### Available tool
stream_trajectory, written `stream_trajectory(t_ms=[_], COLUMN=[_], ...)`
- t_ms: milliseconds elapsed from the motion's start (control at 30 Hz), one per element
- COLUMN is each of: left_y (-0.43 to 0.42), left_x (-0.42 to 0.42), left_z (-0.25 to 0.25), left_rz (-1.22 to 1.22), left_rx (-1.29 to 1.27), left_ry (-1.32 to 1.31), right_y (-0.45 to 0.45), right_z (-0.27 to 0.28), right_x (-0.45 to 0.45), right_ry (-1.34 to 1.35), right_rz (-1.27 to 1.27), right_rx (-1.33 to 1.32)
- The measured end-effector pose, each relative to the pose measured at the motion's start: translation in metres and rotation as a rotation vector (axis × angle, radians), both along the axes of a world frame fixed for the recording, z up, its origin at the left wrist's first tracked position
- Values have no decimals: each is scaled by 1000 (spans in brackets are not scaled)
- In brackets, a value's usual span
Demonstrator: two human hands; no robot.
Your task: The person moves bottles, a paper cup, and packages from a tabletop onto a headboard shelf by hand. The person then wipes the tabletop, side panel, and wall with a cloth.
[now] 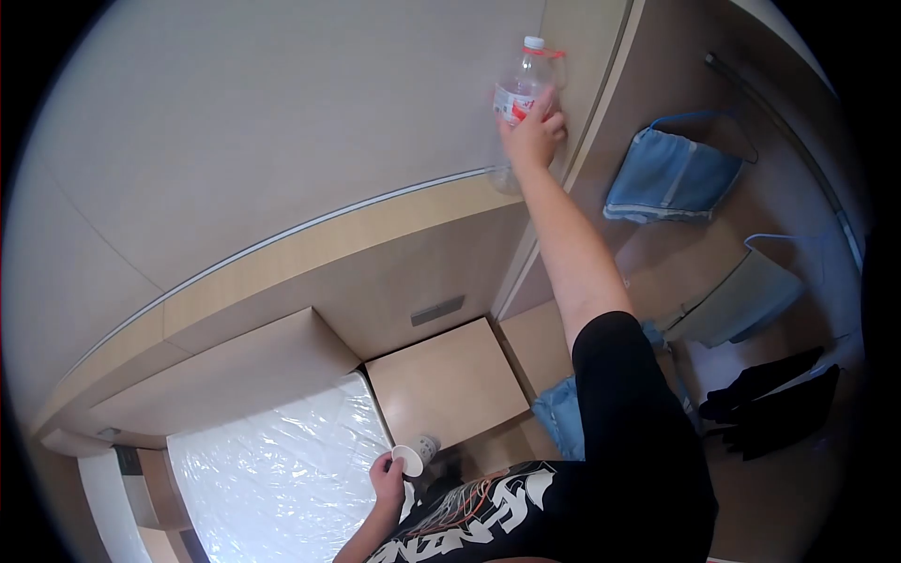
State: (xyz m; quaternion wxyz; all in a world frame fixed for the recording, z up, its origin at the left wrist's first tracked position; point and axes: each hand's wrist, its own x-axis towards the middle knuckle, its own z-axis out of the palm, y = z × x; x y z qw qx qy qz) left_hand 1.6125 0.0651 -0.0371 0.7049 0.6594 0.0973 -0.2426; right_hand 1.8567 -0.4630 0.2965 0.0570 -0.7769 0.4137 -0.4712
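My right arm stretches up to a large clear plastic bottle (pixel 514 78) with a white cap, a red carry ring at its neck and a red-and-white label. The bottle stands upright on the pale wooden ledge (pixel 394 211), close to the side panel. My right hand (pixel 533 139) is closed around its middle, over the label. Low down, near my body, my left hand (pixel 387 477) pinches the rim of a white paper cup (pixel 410 461). The cup is tilted with its mouth facing me, and its printed side shows behind.
Below the ledge are a wooden bedside cabinet (pixel 446 380) and a mattress (pixel 272 464) in shiny plastic wrap. To the right, an open wardrobe holds folded jeans (pixel 671 175) on a blue hanger, other hanging clothes (pixel 737 296) and dark garments (pixel 779 399) under a rail (pixel 788 131).
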Motion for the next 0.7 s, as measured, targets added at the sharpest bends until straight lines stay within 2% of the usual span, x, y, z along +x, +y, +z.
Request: stream_trajectory(t_ms=[133,333,433,500,567,600,633,667,700], left_y=[11,14,9,5,-3,-7,-17,-26,-37], left_x=[-12,-24,-28,-31,-34,-35,-39,-40,-42], left_z=[0,9,12,7,14,1,8,15,12], left_rz=[34,27,-24,-78,-175,-224,-278,-337,-384], left_rx=[-20,-12,0,30,47,46,56,70,68], left_ry=[-31,-23,-57,-84,-91,-123,-135,-153,-187], right_y=[4,13,14,35,59,77,95,116,133], right_z=[-27,-21,-48,-60,-118,-154,-194,-233,-284], right_x=[2,-1,-6,-47,-99,-131,-170,-221,-273], right_ry=[-123,-111,-132,-140,-107,-69,19,90,177], right_rz=[58,67,-10,139,301,298,350,458,523], right_rx=[243,390,479,653,518,470,459,589,567])
